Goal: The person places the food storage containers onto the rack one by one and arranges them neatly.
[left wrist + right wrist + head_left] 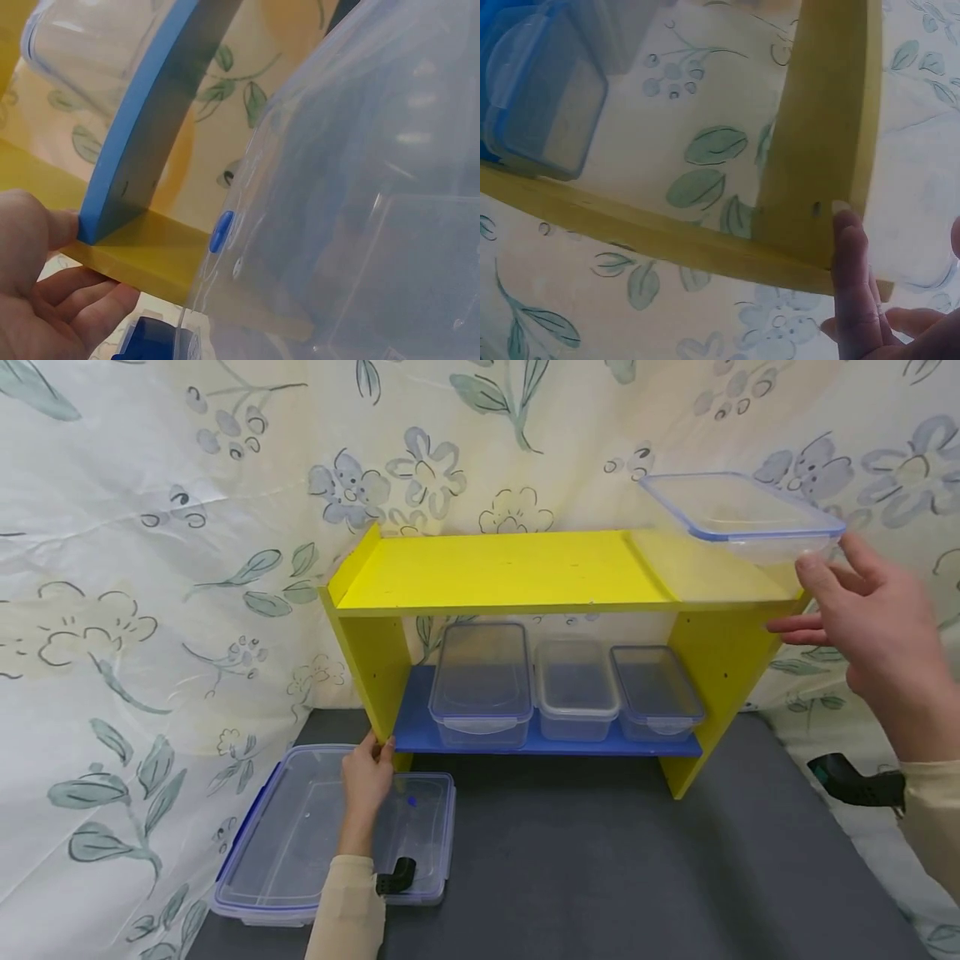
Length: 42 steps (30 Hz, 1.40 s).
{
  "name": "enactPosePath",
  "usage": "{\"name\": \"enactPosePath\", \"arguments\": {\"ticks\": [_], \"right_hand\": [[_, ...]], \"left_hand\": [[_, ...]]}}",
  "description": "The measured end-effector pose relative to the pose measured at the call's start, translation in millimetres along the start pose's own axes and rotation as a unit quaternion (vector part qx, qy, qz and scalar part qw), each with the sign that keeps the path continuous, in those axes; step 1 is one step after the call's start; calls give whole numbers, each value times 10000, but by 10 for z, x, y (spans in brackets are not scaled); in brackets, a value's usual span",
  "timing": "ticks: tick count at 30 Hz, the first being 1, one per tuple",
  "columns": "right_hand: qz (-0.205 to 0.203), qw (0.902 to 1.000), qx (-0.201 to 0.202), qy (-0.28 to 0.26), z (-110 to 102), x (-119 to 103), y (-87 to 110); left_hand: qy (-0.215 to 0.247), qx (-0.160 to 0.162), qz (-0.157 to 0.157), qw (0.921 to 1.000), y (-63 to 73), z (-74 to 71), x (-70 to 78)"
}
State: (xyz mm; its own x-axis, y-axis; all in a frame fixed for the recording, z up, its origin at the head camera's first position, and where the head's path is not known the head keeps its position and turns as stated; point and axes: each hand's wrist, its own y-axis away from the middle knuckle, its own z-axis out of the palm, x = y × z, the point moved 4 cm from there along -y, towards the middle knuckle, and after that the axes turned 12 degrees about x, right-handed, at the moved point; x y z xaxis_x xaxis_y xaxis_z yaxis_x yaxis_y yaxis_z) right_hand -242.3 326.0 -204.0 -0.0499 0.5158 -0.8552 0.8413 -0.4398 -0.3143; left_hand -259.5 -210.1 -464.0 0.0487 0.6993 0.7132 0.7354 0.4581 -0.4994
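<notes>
My left hand grips the lower left side of a yellow shelf unit. In the left wrist view, the thumb lies by the end of its blue shelf, with the fingers on the panel's other side. At the upper right, my right hand holds the near right corner of a clear container with a blue rim, between thumb and forefinger. That container is on the unit's top board, at its right end. The right wrist view shows a finger lying along the yellow side panel.
Three clear lidded containers stand in a row on the blue shelf: a large one, a middle one and a small one. Two more, a big one and a smaller one, sit left on the dark table.
</notes>
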Motion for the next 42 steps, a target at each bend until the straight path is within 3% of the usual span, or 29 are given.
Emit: {"name": "enactPosePath", "arguments": {"ticks": [6, 13, 22, 26, 34, 42], "right_hand": [[-50, 9994, 324, 55, 5, 146, 84], [120, 9958, 632, 648, 72, 469, 145], [257, 9936, 34, 1097, 207, 999, 252], [107, 9917, -143, 1273, 305, 1216, 337], [-193, 9931, -365, 1101, 586, 1621, 560], [-295, 9888, -364, 1415, 835, 2003, 664]], "left_hand": [[-11, 25, 29, 10000, -5, -10, 9], [10, 19, 14, 10000, -10, -10, -2], [23, 33, 69, 10000, 13, -14, -19], [51, -20, 81, 10000, 15, -7, -21], [41, -29, 173, 9998, 2, -11, 8], [54, 15, 211, 9998, 3, -2, 18]]}}
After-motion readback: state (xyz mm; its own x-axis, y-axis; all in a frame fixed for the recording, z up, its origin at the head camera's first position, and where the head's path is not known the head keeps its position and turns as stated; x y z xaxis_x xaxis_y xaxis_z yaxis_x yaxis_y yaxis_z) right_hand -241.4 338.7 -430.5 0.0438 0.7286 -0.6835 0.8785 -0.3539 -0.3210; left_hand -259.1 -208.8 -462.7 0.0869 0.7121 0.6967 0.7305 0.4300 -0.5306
